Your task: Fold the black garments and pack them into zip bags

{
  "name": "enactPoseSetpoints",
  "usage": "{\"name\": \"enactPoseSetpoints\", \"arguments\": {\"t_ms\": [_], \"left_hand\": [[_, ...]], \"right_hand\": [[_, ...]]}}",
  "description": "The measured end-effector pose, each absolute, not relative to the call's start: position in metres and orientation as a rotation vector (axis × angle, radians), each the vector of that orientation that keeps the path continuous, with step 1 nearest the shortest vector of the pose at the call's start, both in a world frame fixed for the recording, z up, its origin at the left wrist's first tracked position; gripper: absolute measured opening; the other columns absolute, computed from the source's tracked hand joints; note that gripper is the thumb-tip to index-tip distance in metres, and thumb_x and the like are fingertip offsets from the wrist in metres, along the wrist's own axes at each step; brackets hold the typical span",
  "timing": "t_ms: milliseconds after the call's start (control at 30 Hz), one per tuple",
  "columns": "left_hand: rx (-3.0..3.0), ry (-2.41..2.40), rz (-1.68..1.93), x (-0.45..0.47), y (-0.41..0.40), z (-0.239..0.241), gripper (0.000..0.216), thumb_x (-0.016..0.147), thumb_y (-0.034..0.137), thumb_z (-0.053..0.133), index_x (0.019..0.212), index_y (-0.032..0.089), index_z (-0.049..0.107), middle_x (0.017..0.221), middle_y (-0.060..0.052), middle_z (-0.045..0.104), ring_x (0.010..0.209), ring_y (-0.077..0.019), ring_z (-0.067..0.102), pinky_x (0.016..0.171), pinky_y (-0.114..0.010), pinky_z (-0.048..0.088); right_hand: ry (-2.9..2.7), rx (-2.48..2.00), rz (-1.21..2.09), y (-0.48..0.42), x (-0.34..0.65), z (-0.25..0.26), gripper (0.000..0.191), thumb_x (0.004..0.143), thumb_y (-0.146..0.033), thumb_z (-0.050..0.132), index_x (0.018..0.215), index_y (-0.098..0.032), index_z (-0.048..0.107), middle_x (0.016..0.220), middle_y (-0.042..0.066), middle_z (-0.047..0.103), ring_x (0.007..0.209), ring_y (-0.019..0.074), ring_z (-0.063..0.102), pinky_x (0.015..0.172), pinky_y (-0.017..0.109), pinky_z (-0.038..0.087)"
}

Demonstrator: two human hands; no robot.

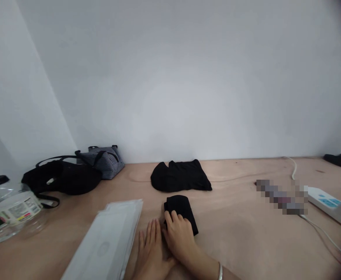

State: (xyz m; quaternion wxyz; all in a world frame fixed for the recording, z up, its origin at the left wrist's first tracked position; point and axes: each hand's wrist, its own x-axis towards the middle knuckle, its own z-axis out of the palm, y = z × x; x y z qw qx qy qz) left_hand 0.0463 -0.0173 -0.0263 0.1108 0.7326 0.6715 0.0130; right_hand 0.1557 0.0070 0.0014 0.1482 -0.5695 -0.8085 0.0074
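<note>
A small folded black cloth [185,208] lies on the table in front of me. My right hand [180,235], with a pale bracelet on its wrist, rests over the cloth's near left part. Its fingers are bent onto the fabric, and the palm side is hidden. Just left of it, my left hand [150,247] lies flat on the tabletop with fingers stretched out, holding nothing. Farther back, near the wall, another black cloth piece [180,177] is spread out. Flat white plastic packets [103,237] lie in a stack to the left of my left hand.
A clear plastic bottle [16,214] stands at the far left. Behind it sit a black bag [71,179] and a striped pouch [110,165]. On the right are a pixelated object [281,198], a white power strip [324,200] and cables. A white wall [188,85] borders the table's back.
</note>
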Motion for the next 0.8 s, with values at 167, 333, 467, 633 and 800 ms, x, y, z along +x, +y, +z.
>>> {"name": "enactPoseSetpoints", "arguments": {"t_ms": [167, 333, 467, 633, 800], "left_hand": [[2.139, 2.013, 0.172, 0.047, -0.02, -0.028, 0.103, 0.061, 0.058, 0.05, 0.136, -0.001, 0.011, 0.142, -0.017, 0.008, 0.131, -0.0312, 0.004, 0.104, -0.05, 0.006], [2.401, 1.863, 0.349, 0.064, -0.01, 0.006, 0.097, 0.058, 0.044, 0.063, 0.138, 0.018, 0.015, 0.145, -0.008, 0.007, 0.131, -0.0314, 0.001, 0.102, -0.054, 0.004], [2.472, 1.603, 0.256, 0.075, 0.008, 0.018, 0.094, 0.057, 0.051, 0.064, 0.136, 0.022, 0.023, 0.144, -0.008, 0.012, 0.131, -0.0309, 0.007, 0.102, -0.054, 0.004], [2.381, 1.483, 0.15, 0.072, 0.016, -0.001, 0.098, 0.061, 0.063, 0.056, 0.138, 0.019, 0.016, 0.144, -0.011, 0.009, 0.131, -0.029, 0.004, 0.103, -0.051, 0.007], [2.391, 1.444, 0.208, 0.065, 0.016, -0.007, 0.099, 0.058, 0.06, 0.061, 0.137, 0.019, 0.018, 0.144, -0.009, 0.01, 0.131, -0.0275, 0.007, 0.104, -0.048, 0.01]], "right_hand": [[-2.486, -1.352, 0.124, 0.004, 0.208, -0.001, 0.06, 0.072, -0.021, 0.049, 0.13, -0.018, 0.033, 0.109, 0.009, 0.053, 0.101, 0.0255, 0.045, 0.09, 0.042, 0.032], [-2.513, -1.228, 0.177, 0.009, 0.255, -0.003, 0.068, 0.066, -0.029, 0.056, 0.13, -0.018, 0.036, 0.124, 0.01, 0.044, 0.115, 0.0248, 0.036, 0.099, 0.041, 0.023], [-2.583, -1.226, 0.096, 0.011, 0.267, -0.014, 0.071, 0.072, -0.037, 0.052, 0.135, -0.015, 0.027, 0.14, 0.014, 0.026, 0.129, 0.028, 0.015, 0.104, 0.048, 0.009], [-2.618, -1.261, 0.071, 0.012, 0.264, -0.027, 0.058, 0.081, -0.037, 0.044, 0.133, -0.016, 0.031, 0.136, 0.012, 0.035, 0.127, 0.0265, 0.025, 0.104, 0.047, 0.013], [-2.691, -1.285, 0.014, 0.017, 0.249, -0.016, 0.048, 0.073, -0.021, 0.046, 0.12, -0.009, 0.048, 0.116, 0.016, 0.055, 0.11, 0.0277, 0.046, 0.101, 0.044, 0.02]]}}
